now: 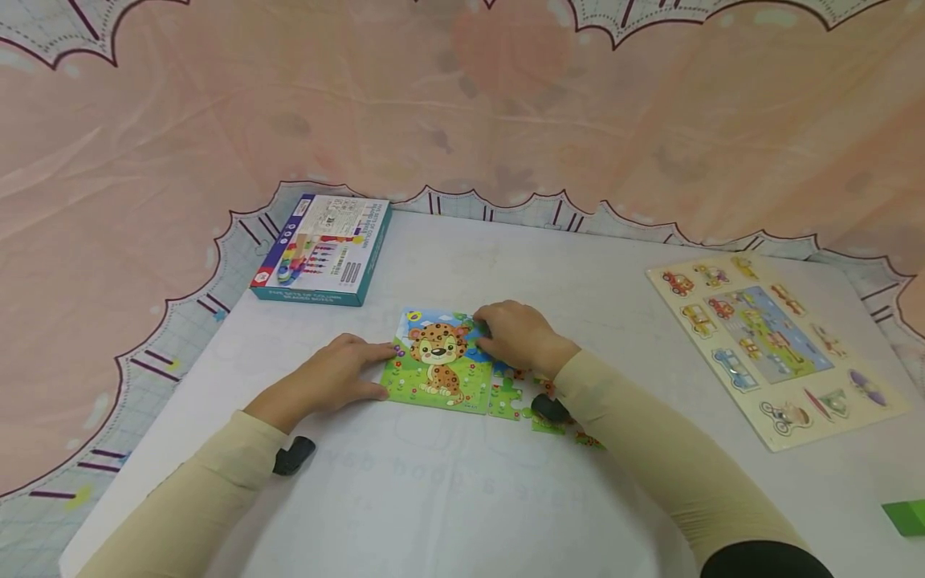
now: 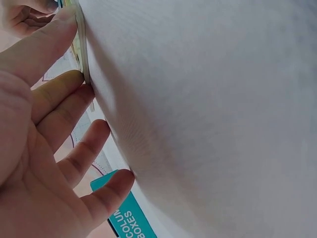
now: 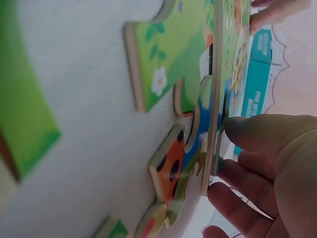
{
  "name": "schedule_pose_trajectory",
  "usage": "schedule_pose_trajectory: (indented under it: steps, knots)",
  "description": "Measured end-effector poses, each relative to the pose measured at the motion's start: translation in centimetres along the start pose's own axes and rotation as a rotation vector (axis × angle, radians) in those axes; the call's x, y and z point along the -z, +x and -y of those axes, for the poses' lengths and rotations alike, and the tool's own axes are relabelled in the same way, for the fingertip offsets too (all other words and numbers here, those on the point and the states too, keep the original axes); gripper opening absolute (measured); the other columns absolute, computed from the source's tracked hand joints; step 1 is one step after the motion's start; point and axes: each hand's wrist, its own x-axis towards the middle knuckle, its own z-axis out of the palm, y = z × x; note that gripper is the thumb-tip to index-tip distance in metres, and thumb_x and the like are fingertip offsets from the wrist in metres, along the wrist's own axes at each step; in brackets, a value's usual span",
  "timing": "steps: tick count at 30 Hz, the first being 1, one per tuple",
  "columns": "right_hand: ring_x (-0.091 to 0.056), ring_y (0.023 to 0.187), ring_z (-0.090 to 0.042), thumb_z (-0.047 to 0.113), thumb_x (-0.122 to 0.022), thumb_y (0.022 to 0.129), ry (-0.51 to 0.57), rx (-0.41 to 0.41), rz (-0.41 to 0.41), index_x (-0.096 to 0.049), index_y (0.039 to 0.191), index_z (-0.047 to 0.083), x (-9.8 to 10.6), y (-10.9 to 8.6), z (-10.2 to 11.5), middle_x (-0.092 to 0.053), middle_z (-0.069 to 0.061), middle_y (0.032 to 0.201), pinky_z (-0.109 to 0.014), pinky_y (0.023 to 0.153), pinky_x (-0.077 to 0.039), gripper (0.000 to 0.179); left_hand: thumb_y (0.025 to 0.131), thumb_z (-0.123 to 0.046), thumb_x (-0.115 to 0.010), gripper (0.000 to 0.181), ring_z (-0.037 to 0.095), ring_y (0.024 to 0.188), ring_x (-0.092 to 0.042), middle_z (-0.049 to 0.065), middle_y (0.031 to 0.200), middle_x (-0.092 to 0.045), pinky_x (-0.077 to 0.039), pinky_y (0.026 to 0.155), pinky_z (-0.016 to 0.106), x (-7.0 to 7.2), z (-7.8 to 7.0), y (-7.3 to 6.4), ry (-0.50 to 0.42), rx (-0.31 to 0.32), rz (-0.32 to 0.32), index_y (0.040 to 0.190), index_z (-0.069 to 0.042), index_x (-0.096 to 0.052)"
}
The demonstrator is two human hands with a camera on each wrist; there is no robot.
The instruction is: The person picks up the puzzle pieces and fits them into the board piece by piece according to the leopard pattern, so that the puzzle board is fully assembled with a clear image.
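Observation:
A leopard picture puzzle [image 1: 437, 365] lies flat on the white table in the head view. My left hand [image 1: 336, 377] rests at its left side, thumb and fingertips touching the edge, the other fingers loosely spread. In the left wrist view, the thumb and nearest fingers meet the puzzle's side edge. At the upper right corner, my right hand [image 1: 523, 333] pinches a blue puzzle piece [image 3: 226, 105] between thumb and curled fingers, on top of the puzzle's edge. Several loose puzzle pieces [image 1: 507, 399] lie to the right, partly hidden under the right forearm.
A boxed set [image 1: 325, 249] with a teal side lies at the back left. A wooden vehicle puzzle board [image 1: 773, 417] is at the right, and a green block [image 1: 905, 518] sits by the right edge. Patterned cloth [image 1: 433, 120] hangs behind the table.

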Motion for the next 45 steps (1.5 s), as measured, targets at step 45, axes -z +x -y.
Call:
schedule_pose_trajectory:
  steps: [45]
  knots:
    - [-0.058,0.121,-0.029,0.024,-0.067,0.098,0.002,-0.018,0.001,-0.064,0.131,0.007,-0.01,0.04,0.69,-0.064,-0.009,0.130,-0.043,0.099,-0.048,0.037,0.085,-0.027,-0.082,0.066,0.035,0.127,-0.045,0.011,0.138,-0.058,-0.042,0.104,0.055,0.20,-0.22,0.04,0.001,0.010,0.015,0.144,-0.014,-0.056]
